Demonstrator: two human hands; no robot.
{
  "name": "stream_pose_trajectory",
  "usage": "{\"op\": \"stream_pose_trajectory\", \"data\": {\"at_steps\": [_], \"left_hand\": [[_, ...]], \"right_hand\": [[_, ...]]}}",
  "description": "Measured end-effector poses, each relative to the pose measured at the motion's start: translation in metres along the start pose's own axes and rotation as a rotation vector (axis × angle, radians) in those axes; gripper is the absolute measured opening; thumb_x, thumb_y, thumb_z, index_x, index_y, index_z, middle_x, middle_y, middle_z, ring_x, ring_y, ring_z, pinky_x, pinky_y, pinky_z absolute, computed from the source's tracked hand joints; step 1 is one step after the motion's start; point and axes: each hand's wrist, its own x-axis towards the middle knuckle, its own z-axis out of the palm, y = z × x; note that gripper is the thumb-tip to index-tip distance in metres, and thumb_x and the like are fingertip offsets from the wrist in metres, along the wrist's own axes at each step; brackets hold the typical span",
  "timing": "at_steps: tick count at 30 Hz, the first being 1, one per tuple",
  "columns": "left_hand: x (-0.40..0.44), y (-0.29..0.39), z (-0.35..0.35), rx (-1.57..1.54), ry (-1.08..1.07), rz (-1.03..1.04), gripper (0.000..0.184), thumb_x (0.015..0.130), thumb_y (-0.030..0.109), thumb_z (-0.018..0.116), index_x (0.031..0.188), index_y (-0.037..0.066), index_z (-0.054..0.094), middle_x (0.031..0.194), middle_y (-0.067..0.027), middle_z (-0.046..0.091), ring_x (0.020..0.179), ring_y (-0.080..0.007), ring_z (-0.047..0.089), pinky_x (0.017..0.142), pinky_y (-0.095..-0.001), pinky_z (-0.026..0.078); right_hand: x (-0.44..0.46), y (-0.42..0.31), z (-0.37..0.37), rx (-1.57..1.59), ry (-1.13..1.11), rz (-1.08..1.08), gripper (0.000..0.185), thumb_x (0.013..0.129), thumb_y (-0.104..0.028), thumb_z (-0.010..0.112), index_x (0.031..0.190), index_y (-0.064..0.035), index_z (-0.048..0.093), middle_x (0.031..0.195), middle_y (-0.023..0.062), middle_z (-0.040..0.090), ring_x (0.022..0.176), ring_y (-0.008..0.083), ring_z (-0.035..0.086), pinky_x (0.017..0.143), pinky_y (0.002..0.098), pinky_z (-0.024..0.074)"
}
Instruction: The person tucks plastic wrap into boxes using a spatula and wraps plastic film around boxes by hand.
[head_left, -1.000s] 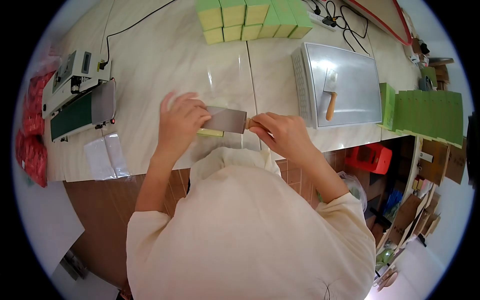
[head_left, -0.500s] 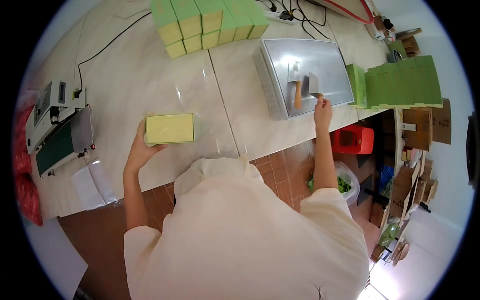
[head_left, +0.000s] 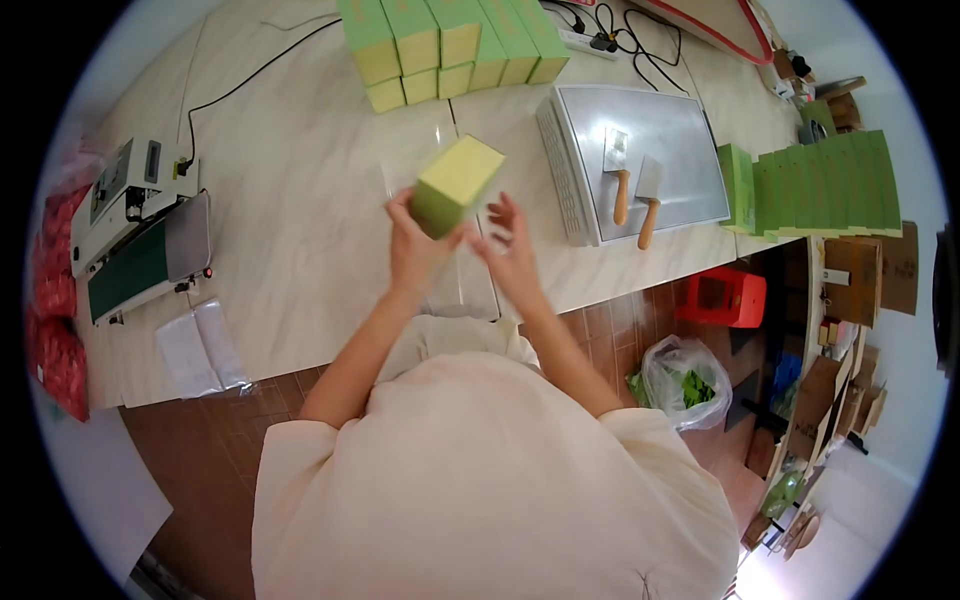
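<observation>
My left hand point(head_left: 408, 236) grips a green box with a pale yellow end point(head_left: 455, 182), tilted and raised over the table. Clear film shows faintly around the box. Just to its right is my right hand point(head_left: 508, 245), fingers spread and a little blurred, with nothing visible in them. Whether its thumb touches the box or film I cannot tell. Two scrapers with wooden handles, one on the left point(head_left: 621, 195) and one on the right point(head_left: 648, 212), lie on the flat metal-topped box point(head_left: 680, 165).
Stacked green boxes point(head_left: 450, 50) stand at the back, and a row of more point(head_left: 825, 185) at the right. A white machine with a green bed point(head_left: 140, 265) sits at the left, near clear bags point(head_left: 203, 347). Below are a red stool point(head_left: 735, 297) and a plastic bag point(head_left: 688, 385).
My right hand has let go of the right scraper and moved left to the box. My left hand has lifted the box, tilted it and brought it rightward.
</observation>
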Motion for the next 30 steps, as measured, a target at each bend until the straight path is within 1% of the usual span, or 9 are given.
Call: {"op": "stream_pose_trajectory", "data": {"at_steps": [2,3,8,10,13,16,23,26,30], "left_hand": [[-0.024,0.024,0.002,-0.148,-0.111,0.105,0.072,0.075,0.015,0.08,0.129,0.0,0.036,0.119,-0.02,0.055,0.109,-0.0331,0.058,0.092,-0.0383,0.048],[-0.03,0.006,0.006,0.115,0.018,0.419,0.065,0.08,0.009,0.074,0.133,0.001,0.037,0.123,-0.0212,0.055,0.104,-0.0351,0.061,0.089,-0.038,0.05],[-0.037,-0.025,-0.028,-0.135,-0.312,0.136,0.048,0.091,0.007,0.061,0.135,0.003,0.041,0.134,-0.017,0.051,0.121,-0.0294,0.053,0.098,-0.0384,0.044],[-0.023,-0.028,-0.036,-0.419,0.055,-0.041,0.042,0.102,0.026,0.045,0.136,0.003,0.039,0.134,-0.0128,0.051,0.131,-0.0224,0.043,0.109,-0.0368,0.032],[-0.016,0.01,-0.072,-0.585,0.233,-0.217,0.059,0.104,0.047,0.026,0.141,0.002,0.035,0.137,-0.0109,0.048,0.129,-0.0203,0.043,0.111,-0.0353,0.028],[-0.025,0.005,-0.097,-0.548,0.223,-0.089,0.07,0.103,0.055,0.018,0.144,0.001,0.032,0.139,-0.0117,0.044,0.13,-0.0212,0.041,0.111,-0.0349,0.029],[-0.021,-0.009,-0.1,-0.432,0.323,-0.159,0.067,0.103,0.053,0.021,0.142,0.001,0.034,0.139,-0.0134,0.045,0.13,-0.0212,0.041,0.111,-0.0355,0.028],[-0.019,-0.015,-0.112,-0.47,0.26,-0.089,0.052,0.105,0.04,0.033,0.139,0.001,0.039,0.137,-0.014,0.049,0.13,-0.0211,0.042,0.11,-0.0345,0.029],[-0.01,0.015,-0.121,-0.156,0.322,0.122,0.033,0.104,0.024,0.045,0.126,0.001,0.052,0.123,-0.0121,0.059,0.118,-0.0191,0.052,0.103,-0.0321,0.036]], "right_hand": [[-0.011,-0.008,0.021,0.112,0.006,0.019,0.09,0.077,-0.025,0.081,0.144,0.0017,0.027,0.129,0.0157,0.047,0.114,0.0264,0.049,0.094,0.0376,0.0438],[-0.014,-0.008,0.024,0.093,0.08,0.035,0.091,0.075,-0.025,0.082,0.142,0.0032,0.027,0.129,0.0167,0.046,0.115,0.0276,0.049,0.095,0.0378,0.0432],[-0.004,-0.021,0.011,-0.103,0.072,0.02,0.079,0.074,-0.021,0.083,0.132,0.0036,0.035,0.12,0.014,0.05,0.109,0.0222,0.05,0.092,0.032,0.0429],[-0.01,-0.027,0.016,-0.191,0.026,-0.028,0.079,0.072,-0.017,0.082,0.133,0.0025,0.035,0.12,0.0139,0.05,0.108,0.0218,0.05,0.09,0.0335,0.0426],[-0.021,-0.044,0.024,-0.165,-0.242,-0.362,0.085,0.066,-0.005,0.081,0.136,-0.0048,0.034,0.135,0.0143,0.046,0.123,0.0316,0.048,0.118,0.05,0.0164],[-0.019,-0.043,0.041,-0.026,-0.372,-0.551,0.087,0.065,-0.002,0.08,0.138,-0.0056,0.033,0.14,0.0144,0.042,0.132,0.0336,0.042,0.118,0.0545,0.0121],[-0.003,-0.014,0.063,-0.188,-0.483,-0.29,0.091,0.068,-0.007,0.081,0.142,-0.0003,0.028,0.139,0.0217,0.04,0.13,0.0404,0.039,0.112,0.0504,0.0295],[-0.001,-0.028,0.039,-0.401,-0.45,-0.415,0.087,0.069,-0.012,0.081,0.14,-0.0001,0.032,0.137,0.0232,0.042,0.126,0.04,0.042,0.107,0.0482,0.0354],[0.053,0.011,-0.065,-0.834,0.075,-0.409,0.057,0.079,-0.017,0.073,0.129,-0.0035,0.05,0.126,0.0213,0.053,0.117,0.0379,0.05,0.098,0.0445,0.0418]]}}
